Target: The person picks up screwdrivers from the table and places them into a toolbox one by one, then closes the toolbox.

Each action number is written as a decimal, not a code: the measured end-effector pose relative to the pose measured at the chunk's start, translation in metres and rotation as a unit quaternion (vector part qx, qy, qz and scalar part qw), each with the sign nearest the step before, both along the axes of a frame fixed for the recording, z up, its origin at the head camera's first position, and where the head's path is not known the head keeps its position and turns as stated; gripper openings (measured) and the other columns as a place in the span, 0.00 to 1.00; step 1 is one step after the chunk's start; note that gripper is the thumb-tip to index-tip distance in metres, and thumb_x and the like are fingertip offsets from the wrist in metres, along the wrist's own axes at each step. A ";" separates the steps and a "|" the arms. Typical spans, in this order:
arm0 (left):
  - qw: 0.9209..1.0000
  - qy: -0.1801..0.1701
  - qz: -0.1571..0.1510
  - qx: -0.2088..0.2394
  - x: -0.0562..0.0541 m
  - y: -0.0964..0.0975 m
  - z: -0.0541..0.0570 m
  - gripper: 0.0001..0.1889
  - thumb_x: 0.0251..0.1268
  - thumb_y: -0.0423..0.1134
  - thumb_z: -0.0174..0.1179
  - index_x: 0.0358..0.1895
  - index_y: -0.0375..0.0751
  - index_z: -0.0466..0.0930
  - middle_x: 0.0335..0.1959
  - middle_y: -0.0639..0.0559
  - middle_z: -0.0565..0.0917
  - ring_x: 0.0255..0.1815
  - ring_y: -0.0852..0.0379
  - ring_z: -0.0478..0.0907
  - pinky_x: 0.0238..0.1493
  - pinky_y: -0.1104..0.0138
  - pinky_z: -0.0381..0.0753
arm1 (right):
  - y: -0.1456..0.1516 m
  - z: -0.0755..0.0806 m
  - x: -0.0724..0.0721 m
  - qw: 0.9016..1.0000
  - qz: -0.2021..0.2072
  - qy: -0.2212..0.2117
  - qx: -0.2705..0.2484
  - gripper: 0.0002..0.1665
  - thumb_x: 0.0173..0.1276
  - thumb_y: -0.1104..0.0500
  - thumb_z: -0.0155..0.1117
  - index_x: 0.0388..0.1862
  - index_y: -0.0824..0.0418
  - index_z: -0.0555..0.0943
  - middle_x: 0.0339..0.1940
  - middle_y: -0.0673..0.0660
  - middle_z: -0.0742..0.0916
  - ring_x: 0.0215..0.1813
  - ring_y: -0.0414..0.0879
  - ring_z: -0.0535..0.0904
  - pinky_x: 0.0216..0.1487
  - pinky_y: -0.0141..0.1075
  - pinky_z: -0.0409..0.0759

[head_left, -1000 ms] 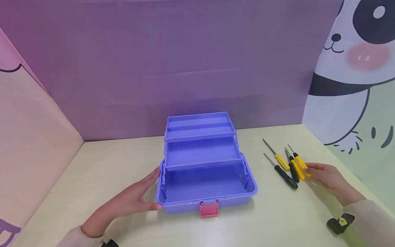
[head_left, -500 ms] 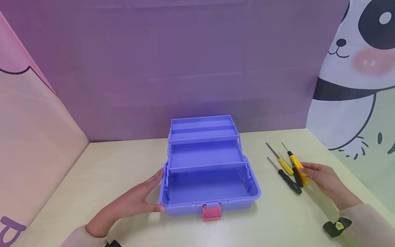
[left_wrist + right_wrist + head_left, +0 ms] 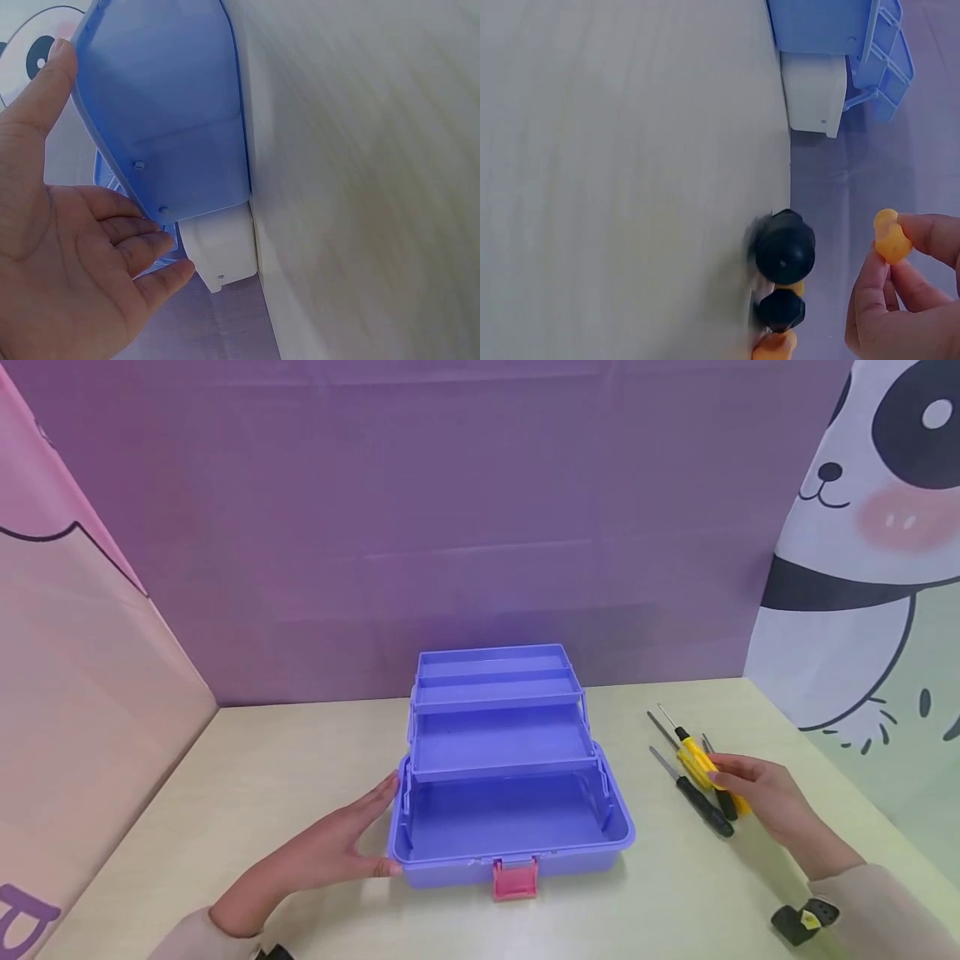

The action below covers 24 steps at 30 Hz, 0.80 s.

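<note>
A purple toolbox with stepped trays raised and a pink latch sits on the table. My left hand rests against its left side, thumb at the front corner, fingers extended along the wall and rim. My right hand pinches a screwdriver by its yellow handle, lifted above the other tools, its tip pointing away. Beneath and beside it lie a black-handled screwdriver, another black handle, a yellow-handled screwdriver and an orange-yellow handle, partly hidden.
A pale wooden table carries everything. A purple backdrop rises behind it, with a panda-printed panel on the right and a pink-beige panel on the left.
My right hand has picked up the black-collared yellow screwdriver from the group and moved it left over the others. My left hand has stayed against the toolbox; the head view has shifted slightly.
</note>
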<state>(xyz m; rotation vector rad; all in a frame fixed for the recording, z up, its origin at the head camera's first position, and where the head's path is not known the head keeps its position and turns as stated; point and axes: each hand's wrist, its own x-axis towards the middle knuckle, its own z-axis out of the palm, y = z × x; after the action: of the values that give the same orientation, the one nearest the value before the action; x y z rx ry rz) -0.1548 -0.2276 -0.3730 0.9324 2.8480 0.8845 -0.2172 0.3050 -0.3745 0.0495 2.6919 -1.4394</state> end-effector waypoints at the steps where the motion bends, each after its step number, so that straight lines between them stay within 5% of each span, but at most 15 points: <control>1: 1.000 -0.001 0.000 0.001 0.000 0.000 0.000 0.53 0.51 0.58 0.66 0.73 0.31 0.48 0.75 0.41 0.49 0.72 0.42 0.52 0.64 0.47 0.63 | -0.002 0.000 0.001 1.000 0.001 0.001 -0.002 0.34 0.69 0.51 0.60 0.65 0.73 0.67 0.58 0.62 0.79 0.40 0.27 0.72 0.43 0.21 0.75; 10: 1.000 -0.004 -0.006 0.002 0.003 0.001 0.000 0.53 0.52 0.57 0.66 0.73 0.30 0.47 0.75 0.39 0.49 0.72 0.40 0.52 0.64 0.47 0.62 | -0.018 0.005 0.005 1.000 0.018 0.014 0.003 0.31 0.69 0.55 0.59 0.65 0.72 0.68 0.55 0.64 0.81 0.42 0.33 0.75 0.44 0.26 0.78; 17: 1.000 0.000 -0.004 0.000 0.003 0.002 0.000 0.53 0.52 0.57 0.66 0.72 0.29 0.48 0.75 0.38 0.49 0.72 0.40 0.52 0.64 0.47 0.62 | -0.027 0.007 0.006 0.997 0.037 0.064 -0.001 0.27 0.69 0.58 0.59 0.62 0.73 0.71 0.54 0.66 0.81 0.40 0.33 0.76 0.43 0.29 0.80; 24: 1.000 0.008 -0.008 -0.002 0.001 0.002 0.003 0.53 0.52 0.56 0.66 0.72 0.28 0.49 0.74 0.36 0.50 0.71 0.37 0.54 0.62 0.44 0.64 | -0.032 0.013 0.007 0.992 0.053 0.103 -0.054 0.27 0.68 0.60 0.61 0.60 0.76 0.71 0.44 0.42 0.82 0.38 0.32 0.77 0.41 0.30 0.81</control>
<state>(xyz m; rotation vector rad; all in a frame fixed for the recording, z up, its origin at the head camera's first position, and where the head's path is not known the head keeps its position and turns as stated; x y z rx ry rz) -0.1536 -0.2253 -0.3705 0.9654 2.8500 0.8749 -0.2100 0.2731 -0.3613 -0.2603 2.7173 -1.6374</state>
